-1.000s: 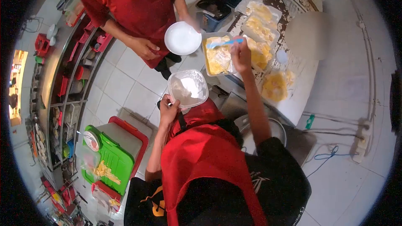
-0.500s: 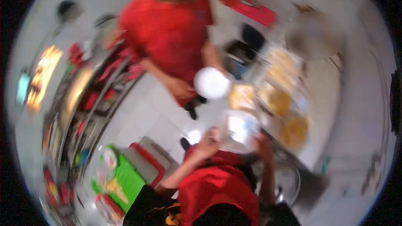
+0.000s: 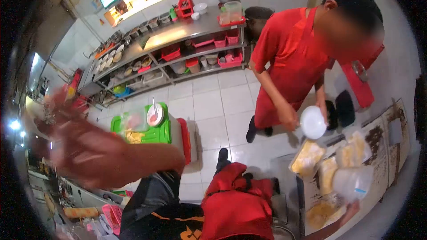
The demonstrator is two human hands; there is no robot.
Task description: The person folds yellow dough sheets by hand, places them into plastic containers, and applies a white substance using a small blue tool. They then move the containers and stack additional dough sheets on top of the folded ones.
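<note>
My left hand (image 3: 89, 146) is raised on the left, smeared by motion, with its fingers seemingly apart and nothing visible in it. My right hand (image 3: 352, 208) is at the lower right, at the near edge of a translucent white plastic container (image 3: 349, 181) with a blue mark. Its fingers are mostly hidden by the container. Around it on the counter lie clear packs of yellowish food (image 3: 309, 156), another such pack (image 3: 328, 175) and a round yellow-brown heap (image 3: 321, 213).
A co-worker in a red apron (image 3: 289, 75) stands ahead, holding a white bowl (image 3: 313, 122). A green board (image 3: 160, 134) with a bowl (image 3: 155, 114) and yellow pieces sits on a box at left. Steel shelving (image 3: 195, 31) lines the far wall.
The container was between both hands; it is now over the counter at right with my right hand. My left hand has swung far left. The view has turned left.
</note>
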